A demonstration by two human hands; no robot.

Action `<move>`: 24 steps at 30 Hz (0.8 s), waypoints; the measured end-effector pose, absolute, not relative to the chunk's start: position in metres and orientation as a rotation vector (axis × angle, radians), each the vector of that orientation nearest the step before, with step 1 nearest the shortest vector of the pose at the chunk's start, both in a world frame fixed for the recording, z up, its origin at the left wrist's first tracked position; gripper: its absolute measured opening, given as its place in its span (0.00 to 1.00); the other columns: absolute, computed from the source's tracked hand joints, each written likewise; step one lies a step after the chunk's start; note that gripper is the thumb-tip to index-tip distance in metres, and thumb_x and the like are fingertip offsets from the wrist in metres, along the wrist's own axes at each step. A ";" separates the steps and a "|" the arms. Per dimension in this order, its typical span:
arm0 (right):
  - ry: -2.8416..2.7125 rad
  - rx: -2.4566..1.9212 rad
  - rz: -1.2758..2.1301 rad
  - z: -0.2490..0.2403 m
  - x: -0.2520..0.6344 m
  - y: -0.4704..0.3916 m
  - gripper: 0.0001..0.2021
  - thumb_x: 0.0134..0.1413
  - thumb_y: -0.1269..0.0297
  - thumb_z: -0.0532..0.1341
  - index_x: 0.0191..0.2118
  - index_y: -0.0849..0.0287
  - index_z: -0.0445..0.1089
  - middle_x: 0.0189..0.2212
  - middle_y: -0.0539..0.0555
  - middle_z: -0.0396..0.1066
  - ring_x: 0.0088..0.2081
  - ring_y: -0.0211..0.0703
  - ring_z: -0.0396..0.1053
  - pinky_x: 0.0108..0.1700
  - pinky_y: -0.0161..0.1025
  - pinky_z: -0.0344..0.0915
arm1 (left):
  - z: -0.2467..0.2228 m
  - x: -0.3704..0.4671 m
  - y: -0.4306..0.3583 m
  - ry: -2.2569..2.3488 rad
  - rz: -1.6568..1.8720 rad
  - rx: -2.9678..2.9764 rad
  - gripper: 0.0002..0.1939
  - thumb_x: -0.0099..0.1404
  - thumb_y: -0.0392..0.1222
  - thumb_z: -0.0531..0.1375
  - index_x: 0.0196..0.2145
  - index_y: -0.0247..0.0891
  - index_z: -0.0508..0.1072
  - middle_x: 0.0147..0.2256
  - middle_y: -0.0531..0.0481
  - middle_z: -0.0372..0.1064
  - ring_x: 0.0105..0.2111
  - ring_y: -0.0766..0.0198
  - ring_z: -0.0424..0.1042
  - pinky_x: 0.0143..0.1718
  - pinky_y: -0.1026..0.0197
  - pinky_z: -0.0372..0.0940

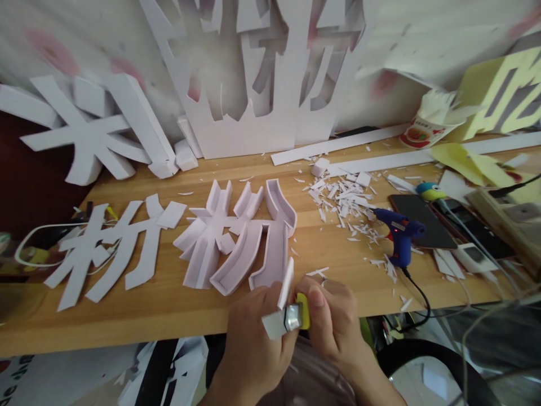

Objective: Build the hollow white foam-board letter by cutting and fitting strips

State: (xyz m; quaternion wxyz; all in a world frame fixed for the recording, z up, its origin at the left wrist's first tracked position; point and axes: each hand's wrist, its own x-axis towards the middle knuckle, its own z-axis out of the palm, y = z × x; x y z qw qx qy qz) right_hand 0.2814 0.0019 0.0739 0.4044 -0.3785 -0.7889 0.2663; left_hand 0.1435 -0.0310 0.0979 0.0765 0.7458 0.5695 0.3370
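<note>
At the table's front edge, my left hand (258, 332) is closed on a narrow white foam strip (286, 283) that sticks up between the hands. My right hand (333, 316) grips a yellow utility knife (303, 311); its metal blade points left and lies over the fingers of my left hand, close to the strip's lower end. Just beyond my hands a white foam character with raised side walls (270, 254) lies with its hollow side up. A flat white character cutout (101, 248) rests to its left.
Foam scraps (346, 194) are piled right of centre beside a blue glue gun (399, 234) with a trailing cord. A phone (422, 220), a paper cup (431, 129) and long white strips (338, 145) lie behind. Cut foam sheets (249, 129) and a thick white character (88, 129) stand at the back.
</note>
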 end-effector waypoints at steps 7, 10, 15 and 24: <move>-1.975 -0.914 0.516 0.071 0.284 0.006 0.14 0.66 0.70 0.46 0.28 0.56 0.60 0.19 0.47 0.57 0.21 0.36 0.56 0.26 0.38 0.50 | 0.100 0.146 -0.036 1.628 1.044 2.210 0.11 0.69 0.34 0.47 0.35 0.40 0.67 0.25 0.51 0.72 0.24 0.62 0.73 0.24 0.62 0.66; -1.973 -0.909 0.503 0.073 0.285 0.007 0.14 0.66 0.70 0.46 0.29 0.55 0.60 0.19 0.48 0.58 0.21 0.37 0.56 0.27 0.38 0.50 | 0.097 0.147 -0.038 1.637 1.054 2.200 0.12 0.68 0.34 0.47 0.33 0.40 0.68 0.25 0.50 0.72 0.23 0.61 0.73 0.24 0.62 0.66; -1.966 -0.951 0.431 0.069 0.286 0.014 0.16 0.67 0.68 0.45 0.28 0.56 0.62 0.19 0.48 0.60 0.20 0.36 0.58 0.26 0.38 0.51 | 0.096 0.146 -0.041 1.622 1.048 2.134 0.13 0.69 0.33 0.47 0.33 0.40 0.70 0.24 0.49 0.72 0.23 0.61 0.73 0.24 0.62 0.67; -1.936 -0.993 0.433 0.077 0.299 0.022 0.18 0.69 0.67 0.45 0.28 0.56 0.63 0.18 0.47 0.59 0.19 0.35 0.58 0.24 0.37 0.51 | 0.093 0.141 -0.050 1.665 1.106 2.080 0.11 0.71 0.36 0.50 0.45 0.39 0.71 0.35 0.44 0.77 0.36 0.57 0.78 0.37 0.58 0.75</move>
